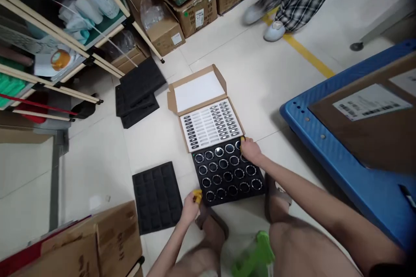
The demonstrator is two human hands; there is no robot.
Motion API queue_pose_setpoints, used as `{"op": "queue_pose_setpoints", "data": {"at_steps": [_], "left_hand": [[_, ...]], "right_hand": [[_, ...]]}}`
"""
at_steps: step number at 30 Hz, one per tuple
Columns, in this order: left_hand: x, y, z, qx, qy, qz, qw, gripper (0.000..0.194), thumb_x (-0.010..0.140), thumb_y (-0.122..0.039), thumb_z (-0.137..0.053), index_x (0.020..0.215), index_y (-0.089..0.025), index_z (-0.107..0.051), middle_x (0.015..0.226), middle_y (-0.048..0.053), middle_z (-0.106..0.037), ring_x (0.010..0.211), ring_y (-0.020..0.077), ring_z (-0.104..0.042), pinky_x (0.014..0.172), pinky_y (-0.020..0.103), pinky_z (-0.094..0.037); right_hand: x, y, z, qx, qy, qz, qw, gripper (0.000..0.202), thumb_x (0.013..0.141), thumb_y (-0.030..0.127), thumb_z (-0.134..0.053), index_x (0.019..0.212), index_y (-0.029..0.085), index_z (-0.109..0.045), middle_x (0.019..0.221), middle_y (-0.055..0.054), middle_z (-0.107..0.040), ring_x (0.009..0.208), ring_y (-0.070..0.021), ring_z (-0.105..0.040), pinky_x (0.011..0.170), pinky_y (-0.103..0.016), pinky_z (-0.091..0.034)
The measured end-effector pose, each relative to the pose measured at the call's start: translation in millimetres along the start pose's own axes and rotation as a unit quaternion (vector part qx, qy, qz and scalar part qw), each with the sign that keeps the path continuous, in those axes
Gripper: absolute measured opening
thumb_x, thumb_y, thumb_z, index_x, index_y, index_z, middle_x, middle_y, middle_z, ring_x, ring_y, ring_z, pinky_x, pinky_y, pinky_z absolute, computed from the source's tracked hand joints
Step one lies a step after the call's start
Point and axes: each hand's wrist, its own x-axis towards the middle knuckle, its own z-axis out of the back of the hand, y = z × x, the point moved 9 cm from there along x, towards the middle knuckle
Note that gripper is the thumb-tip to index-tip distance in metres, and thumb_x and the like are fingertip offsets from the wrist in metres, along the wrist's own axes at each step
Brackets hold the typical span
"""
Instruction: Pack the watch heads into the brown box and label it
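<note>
A black foam tray (229, 176) holds rows of round, silver-rimmed watch heads and lies on the floor between my feet. My right hand (251, 151) is closed at the tray's upper right corner, its fingertips partly over a watch head. At the lower left edge, my left hand (191, 207) has its fingers curled against the tray; yellow covers show on the fingertips of both hands. Touching the tray's far side is an open cardboard box (183, 136) with a white insert (205, 127), which carries columns of small metal-and-black parts; the middle columns show only pale slots.
A black compartment tray (157, 197) lies to the left, and more black trays (139, 88) are stacked beyond it. A green stool (255, 255) is below me. A blue platform cart (344, 169) carries a carton at right. Shelves (65, 43), cartons and a person's legs (299, 0) stand farther off.
</note>
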Motion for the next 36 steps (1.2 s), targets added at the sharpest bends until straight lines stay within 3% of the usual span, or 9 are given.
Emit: {"op": "queue_pose_setpoints", "data": {"at_steps": [3,5,9,14,17,24,28,32,36], "left_hand": [[81.5,-82.8,-58.3,0.053,0.097,-0.128,0.986,0.044,0.089,-0.013,-0.057,0.131,-0.02,-0.065,0.111,0.006,-0.073,0.097,0.0179,-0.068,0.092,0.034,-0.055],[126.2,-127.6,-94.9,0.105,0.144,-0.151,0.972,0.053,0.088,-0.015,-0.06,0.141,-0.017,-0.057,0.108,0.008,-0.072,0.094,0.0195,-0.068,0.09,0.034,-0.056],[180.6,-169.1,-125.2,0.147,0.11,-0.11,0.977,0.053,0.091,-0.015,-0.055,0.143,-0.004,-0.049,0.117,0.021,-0.069,0.11,0.0285,-0.067,0.099,0.042,-0.052],[174.2,-176.6,-135.9,0.172,0.09,-0.09,0.977,0.044,0.09,-0.013,-0.053,0.134,-0.006,-0.055,0.134,0.025,-0.06,0.13,0.0325,-0.057,0.111,0.042,-0.044],[172.9,-179.8,-139.0,0.177,0.066,-0.059,0.98,0.041,0.088,-0.013,-0.054,0.128,-0.003,-0.056,0.132,0.027,-0.059,0.127,0.0353,-0.058,0.109,0.044,-0.046],[184.8,-181.7,-148.5,0.173,-0.016,0.028,0.984,0.036,0.087,-0.012,-0.057,0.122,-0.004,-0.054,0.126,0.027,-0.06,0.121,0.0348,-0.06,0.103,0.043,-0.048],[179.6,-177.7,-146.6,0.168,-0.057,0.001,0.984,0.029,0.09,-0.014,-0.057,0.119,-0.013,-0.055,0.128,0.02,-0.057,0.123,0.0306,-0.056,0.105,0.041,-0.045],[173.3,-171.4,-130.0,0.097,-0.062,-0.061,0.991,0.018,0.091,-0.011,-0.057,0.107,-0.019,-0.057,0.115,0.012,-0.063,0.111,0.0245,-0.06,0.098,0.038,-0.048],[171.5,-164.9,-81.5,0.008,-0.034,-0.125,0.992,0.016,0.091,-0.019,-0.066,0.106,-0.022,-0.061,0.097,0.003,-0.07,0.089,0.0185,-0.064,0.085,0.032,-0.052]], "right_hand": [[7.4,-4.1,-13.3,-0.026,-0.031,-0.015,0.999,0.037,0.094,0.016,-0.05,0.129,0.005,-0.055,0.123,-0.027,-0.059,0.114,-0.0362,-0.054,0.091,-0.044,-0.047],[8.3,-6.9,-21.5,-0.036,-0.053,0.002,0.998,0.036,0.097,0.018,-0.047,0.13,0.006,-0.054,0.121,-0.024,-0.06,0.114,-0.0346,-0.053,0.091,-0.043,-0.046],[7.0,-4.9,-34.1,-0.048,-0.079,0.055,0.994,0.047,0.098,0.017,-0.044,0.144,0.006,-0.045,0.124,-0.023,-0.061,0.115,-0.0344,-0.051,0.09,-0.043,-0.044],[14.2,-6.4,-37.9,-0.023,-0.078,0.041,0.996,0.041,0.093,0.016,-0.05,0.132,0.003,-0.054,0.114,-0.025,-0.061,0.103,-0.0351,-0.052,0.085,-0.044,-0.045],[19.5,-13.3,-38.7,0.031,-0.078,0.057,0.995,0.029,0.092,0.013,-0.051,0.119,0.006,-0.06,0.106,-0.022,-0.061,0.1,-0.0326,-0.054,0.088,-0.043,-0.046],[6.2,-30.9,-40.8,0.19,-0.08,0.123,0.971,0.031,0.092,0.011,-0.049,0.121,0.017,-0.06,0.117,-0.015,-0.061,0.105,-0.0257,-0.061,0.092,-0.037,-0.052],[0.8,-56.9,-24.6,0.307,-0.119,0.052,0.943,0.028,0.093,0.021,-0.053,0.12,0.02,-0.061,0.113,-0.011,-0.068,0.101,-0.0257,-0.065,0.093,-0.043,-0.054],[13.9,-53.1,5.1,0.405,-0.1,0.035,0.908,0.029,0.091,0.031,-0.062,0.118,0.024,-0.064,0.105,-0.005,-0.074,0.088,-0.0225,-0.069,0.084,-0.04,-0.057],[46.4,8.4,38.2,0.402,-0.045,0.151,0.902,0.027,0.092,0.026,-0.06,0.119,0.025,-0.065,0.11,-0.006,-0.074,0.093,-0.0216,-0.07,0.085,-0.037,-0.056]]}}
